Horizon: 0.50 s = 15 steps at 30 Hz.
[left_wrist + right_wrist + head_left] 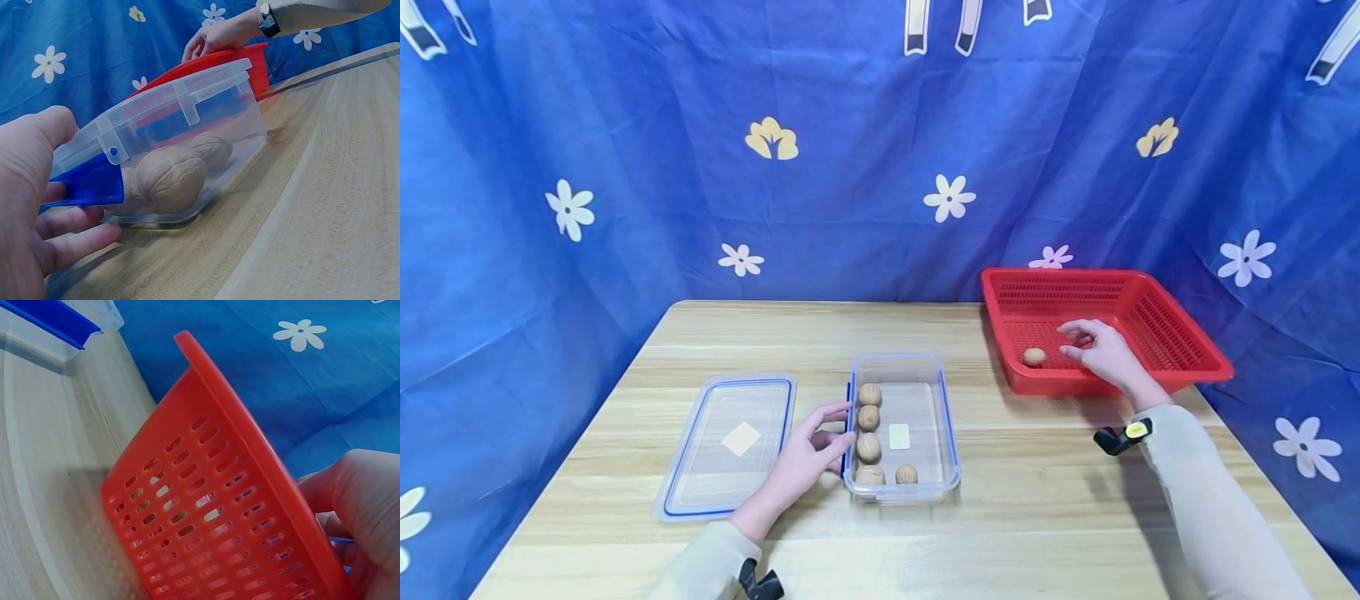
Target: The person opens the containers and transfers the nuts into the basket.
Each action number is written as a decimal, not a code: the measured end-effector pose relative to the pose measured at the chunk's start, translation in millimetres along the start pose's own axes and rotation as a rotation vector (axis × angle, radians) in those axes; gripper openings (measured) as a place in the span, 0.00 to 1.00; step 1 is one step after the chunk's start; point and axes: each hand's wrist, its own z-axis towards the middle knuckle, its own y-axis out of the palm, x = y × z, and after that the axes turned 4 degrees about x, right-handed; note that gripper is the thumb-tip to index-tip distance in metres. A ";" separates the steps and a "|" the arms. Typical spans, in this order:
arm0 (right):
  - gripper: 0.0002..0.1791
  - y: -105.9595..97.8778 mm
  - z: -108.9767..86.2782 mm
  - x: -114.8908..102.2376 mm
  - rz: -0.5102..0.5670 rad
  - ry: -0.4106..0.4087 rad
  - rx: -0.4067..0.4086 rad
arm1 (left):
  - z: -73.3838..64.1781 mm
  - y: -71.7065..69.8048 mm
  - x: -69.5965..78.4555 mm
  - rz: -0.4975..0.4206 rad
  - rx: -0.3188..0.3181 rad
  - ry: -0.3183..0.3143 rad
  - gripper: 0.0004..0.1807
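A clear plastic box (951,433) with a blue-edged rim stands mid-table, several walnuts (868,447) lined along its left wall and one walnut (906,474) at its near wall. My left hand (808,450) rests against the box's left side, fingers loosely spread at the rim. In the left wrist view, a blue latch flap (97,181) hangs among those fingers. My right hand (1103,354) reaches into the red basket (1180,321), thumb and fingers apart with nothing between them. A walnut (1033,357) lies in the basket, left of the fingertips. The basket wall (187,487) partly hides the right fingers in the right wrist view.
A clear lid (700,450) with a blue seal lies flat left of the box, bearing a pale square label (741,439). A pale label (898,436) shows at the box's floor. Behind the wooden table (1000,517) hangs a blue patterned curtain (850,167).
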 end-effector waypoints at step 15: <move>0.17 -3.0 -1.8 -4.4 0.004 -0.005 0.008 | -1.0 0.9 1.5 -0.007 0.001 -0.006 0.26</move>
